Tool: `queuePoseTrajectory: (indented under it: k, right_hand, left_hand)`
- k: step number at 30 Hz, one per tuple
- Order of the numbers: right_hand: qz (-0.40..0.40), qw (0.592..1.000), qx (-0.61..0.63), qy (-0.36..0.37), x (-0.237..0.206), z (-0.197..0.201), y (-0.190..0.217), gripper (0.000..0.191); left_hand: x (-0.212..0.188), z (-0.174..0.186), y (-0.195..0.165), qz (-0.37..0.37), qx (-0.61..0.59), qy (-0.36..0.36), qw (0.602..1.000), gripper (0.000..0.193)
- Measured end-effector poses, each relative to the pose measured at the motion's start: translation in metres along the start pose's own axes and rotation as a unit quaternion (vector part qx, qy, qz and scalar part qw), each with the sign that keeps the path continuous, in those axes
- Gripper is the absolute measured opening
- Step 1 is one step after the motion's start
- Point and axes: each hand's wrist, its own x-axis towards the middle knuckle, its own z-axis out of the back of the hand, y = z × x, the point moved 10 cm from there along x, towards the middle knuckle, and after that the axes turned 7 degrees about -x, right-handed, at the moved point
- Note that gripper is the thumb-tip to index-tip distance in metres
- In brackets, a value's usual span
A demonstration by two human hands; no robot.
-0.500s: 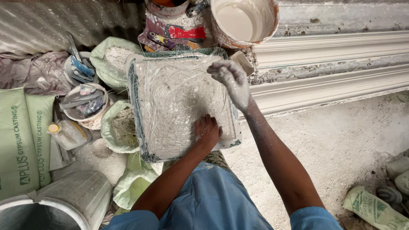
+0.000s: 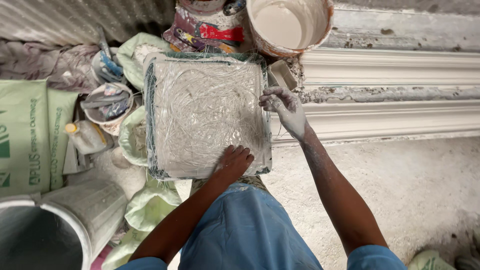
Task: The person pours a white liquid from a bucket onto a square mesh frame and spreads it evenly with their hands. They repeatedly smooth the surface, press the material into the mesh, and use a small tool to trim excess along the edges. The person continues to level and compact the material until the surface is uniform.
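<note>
- The square mould (image 2: 207,115) sits at the centre of the view, propped on the person's lap, its face covered with wet white plaster and a tangle of pale glass fibres (image 2: 200,107).
- The left hand (image 2: 234,162) lies at the mould's 6 o'clock edge, palm down, fingers close together and pointing toward 12 o'clock, pressing flat on the fibre layer; it grips nothing.
- The right hand (image 2: 284,106), coated in white plaster, is at the mould's 3 o'clock edge, fingers curled loosely with the tips pinched on a few thin strands of fibre at the rim.
- A bucket of white plaster mix (image 2: 289,24) stands at 1 o'clock from the mould, just beyond its far corner.
- A paint-smeared container (image 2: 207,27) stands at 12 o'clock, touching the mould's far edge.
- Long white cornice mouldings (image 2: 400,95) run off toward 3 o'clock, just beside the right hand.
- At 9 o'clock, a small tub stuffed with rags (image 2: 106,102) and a plastic bottle with a yellow cap (image 2: 86,136) sit near the mould.
- Green plaster sacks (image 2: 30,140) lie farther out at 9 o'clock, well apart from the hands.
- A large grey bucket (image 2: 45,235) fills the 7 o'clock corner.
- The person's blue garment (image 2: 245,230) covers the lap at 6 o'clock.
</note>
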Motion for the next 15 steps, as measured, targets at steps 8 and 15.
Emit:
queuePoseTrajectory:
  k: [8,15]
  right_hand:
    - [-0.026,0.997,0.007,0.073,0.002,0.004,-0.033,0.021]
    - [-0.049,0.989,0.004,0.140,-0.002,-0.001,-0.043,0.024]
  left_hand:
    - [-0.011,-0.019,0.003,0.025,0.022,0.079,0.996,0.033]
    - [-0.017,-0.021,0.014,0.130,0.002,0.152,0.980,0.024]
